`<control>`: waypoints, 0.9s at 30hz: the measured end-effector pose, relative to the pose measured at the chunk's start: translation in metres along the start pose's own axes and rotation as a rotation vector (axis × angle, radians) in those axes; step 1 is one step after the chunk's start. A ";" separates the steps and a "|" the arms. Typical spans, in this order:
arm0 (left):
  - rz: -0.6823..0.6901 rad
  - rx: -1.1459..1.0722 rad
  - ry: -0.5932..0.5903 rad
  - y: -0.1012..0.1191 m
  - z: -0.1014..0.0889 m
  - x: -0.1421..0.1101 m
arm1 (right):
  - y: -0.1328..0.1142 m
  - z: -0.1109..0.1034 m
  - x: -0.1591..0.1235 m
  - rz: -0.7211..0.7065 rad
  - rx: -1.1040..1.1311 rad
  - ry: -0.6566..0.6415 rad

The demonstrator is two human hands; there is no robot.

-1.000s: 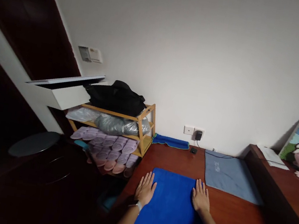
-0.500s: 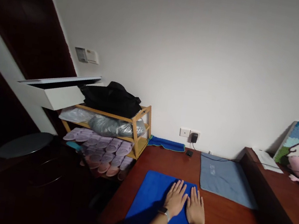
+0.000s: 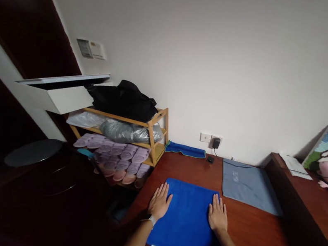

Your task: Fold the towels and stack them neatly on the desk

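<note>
Pale wall [image 3: 193,60] w/ outlets [image 3: 210,139] behind reddish-brown desk [image 3: 257,239]; wooden rack [image 3: 153,138] & round stool [image 3: 33,152] to L.

Black bag [image 3: 125,100] atop a wooden rack [image 3: 155,138]

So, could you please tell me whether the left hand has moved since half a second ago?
Yes, leftward: the left hand was roughly below the left wall socket, and now lies left of it.

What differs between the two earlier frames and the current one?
The left hand, beside the right hand in the second frame, has moved left to the left edge of the blue towel, as in the first. The right hand stayed near the right edge; the grey-blue cloth stayed put.
</note>
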State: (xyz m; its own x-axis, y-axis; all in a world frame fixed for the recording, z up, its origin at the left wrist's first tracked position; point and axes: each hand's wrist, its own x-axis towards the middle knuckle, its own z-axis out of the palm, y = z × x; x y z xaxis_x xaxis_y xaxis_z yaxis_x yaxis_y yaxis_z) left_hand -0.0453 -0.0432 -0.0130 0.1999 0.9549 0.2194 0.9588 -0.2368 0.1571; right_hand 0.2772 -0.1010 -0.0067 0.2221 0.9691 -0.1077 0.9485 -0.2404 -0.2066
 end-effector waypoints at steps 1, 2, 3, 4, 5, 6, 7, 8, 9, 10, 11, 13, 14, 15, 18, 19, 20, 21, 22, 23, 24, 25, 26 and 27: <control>-0.001 -0.005 -0.003 0.001 0.000 0.000 | 0.000 -0.002 -0.002 0.002 0.000 -0.016; -0.002 -0.009 -0.009 0.003 -0.001 0.000 | -0.001 -0.003 -0.005 0.006 -0.001 -0.025; -0.002 -0.011 -0.017 0.004 -0.002 0.000 | 0.000 -0.003 -0.009 0.011 -0.002 -0.027; -0.003 -0.012 -0.026 0.004 -0.003 0.001 | 0.000 -0.003 -0.013 0.015 -0.003 -0.023; -0.004 -0.011 -0.035 0.003 -0.005 0.001 | 0.000 -0.003 -0.018 0.016 -0.005 -0.014; -0.008 -0.009 -0.043 0.002 -0.007 0.002 | 0.000 -0.002 -0.022 0.011 -0.007 -0.006; -0.014 -0.006 -0.045 0.003 -0.009 0.003 | 0.001 -0.001 -0.026 0.002 -0.011 0.000; -0.017 -0.004 -0.036 0.005 -0.010 0.003 | 0.001 0.000 -0.029 -0.006 -0.015 0.004; -0.013 -0.004 -0.016 0.012 -0.011 0.003 | 0.000 0.000 -0.032 -0.012 -0.019 0.006; 0.002 -0.009 0.011 0.023 -0.011 0.004 | 0.000 0.001 -0.033 -0.014 -0.022 0.010; 0.031 -0.022 0.036 0.039 -0.010 0.004 | 0.000 0.000 -0.033 -0.012 -0.023 0.011; 0.139 -0.071 0.057 0.083 -0.004 0.003 | -0.001 0.000 -0.032 -0.008 -0.025 0.012; 0.212 -0.104 0.039 0.110 0.000 0.003 | -0.001 -0.001 -0.032 -0.012 -0.028 0.010; 0.279 -0.136 0.016 0.136 0.005 0.004 | -0.001 -0.002 -0.031 -0.020 -0.031 0.007; 0.375 -0.194 -0.054 0.188 0.018 0.006 | 0.000 -0.004 -0.030 -0.047 -0.047 -0.011; 0.372 -0.197 -0.074 0.192 0.020 0.007 | 0.000 -0.004 -0.030 -0.048 -0.051 -0.014; 0.353 -0.191 -0.091 0.187 0.021 0.009 | 0.000 -0.005 -0.030 -0.042 -0.055 -0.013; 0.323 -0.176 -0.104 0.174 0.020 0.010 | 0.000 -0.005 -0.030 -0.033 -0.058 -0.010; 0.282 -0.154 -0.112 0.155 0.017 0.011 | -0.001 -0.005 -0.031 -0.023 -0.062 -0.009; 0.232 -0.127 -0.113 0.131 0.014 0.012 | -0.001 -0.005 -0.031 -0.017 -0.065 -0.006; 0.173 -0.094 -0.109 0.104 0.009 0.012 | -0.002 -0.004 -0.032 -0.013 -0.067 -0.002; 0.108 -0.061 -0.097 0.078 0.005 0.011 | -0.002 -0.004 -0.032 -0.009 -0.068 -0.001; 0.057 -0.033 -0.083 0.054 0.001 0.010 | -0.002 -0.004 -0.032 -0.005 -0.071 -0.001; 0.022 -0.011 -0.070 0.034 -0.002 0.009 | -0.002 -0.004 -0.032 -0.001 -0.072 -0.005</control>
State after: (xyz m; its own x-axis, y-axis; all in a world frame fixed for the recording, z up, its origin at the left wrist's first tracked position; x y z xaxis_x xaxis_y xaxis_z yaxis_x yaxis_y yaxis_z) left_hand -0.0113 -0.0432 -0.0036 0.2343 0.9597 0.1554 0.9519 -0.2589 0.1637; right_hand 0.2690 -0.1308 0.0013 0.2203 0.9689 -0.1123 0.9626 -0.2346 -0.1358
